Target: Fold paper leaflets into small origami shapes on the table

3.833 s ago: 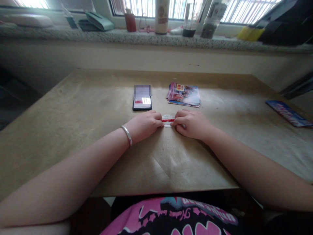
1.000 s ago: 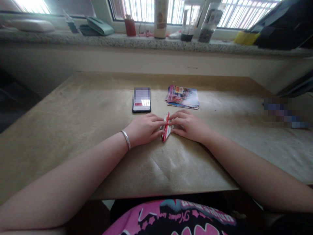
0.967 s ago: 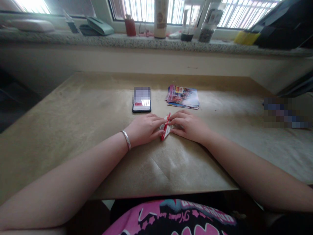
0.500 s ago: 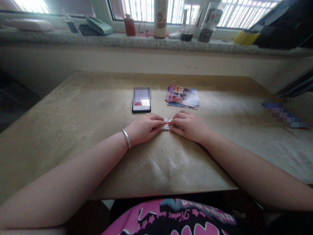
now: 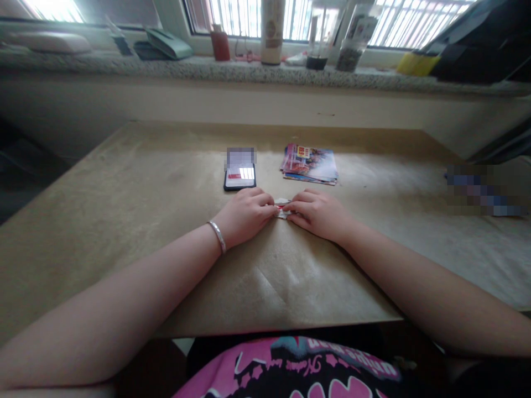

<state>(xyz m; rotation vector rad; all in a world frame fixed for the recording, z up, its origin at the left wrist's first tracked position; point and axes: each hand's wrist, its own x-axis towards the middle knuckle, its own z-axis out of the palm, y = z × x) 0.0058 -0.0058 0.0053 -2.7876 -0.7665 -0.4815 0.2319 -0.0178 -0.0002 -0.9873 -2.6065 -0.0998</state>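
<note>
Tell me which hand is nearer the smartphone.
Left. The left hand lies just in front of the smartphone; the right hand is farther off, front and right of it, with the folded printed paper between the hands.

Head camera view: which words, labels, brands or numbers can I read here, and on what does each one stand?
Nothing can be read with certainty.
Stack of printed leaflets: yellow label, red print, too small.
Folded red-and-white paper: too small.
Cream bottle: label too small.
Black phone: blurred out.
Blue leaflet: blurred out.
Pink-and-black shirt: upside-down lettering, too blurred.
</note>
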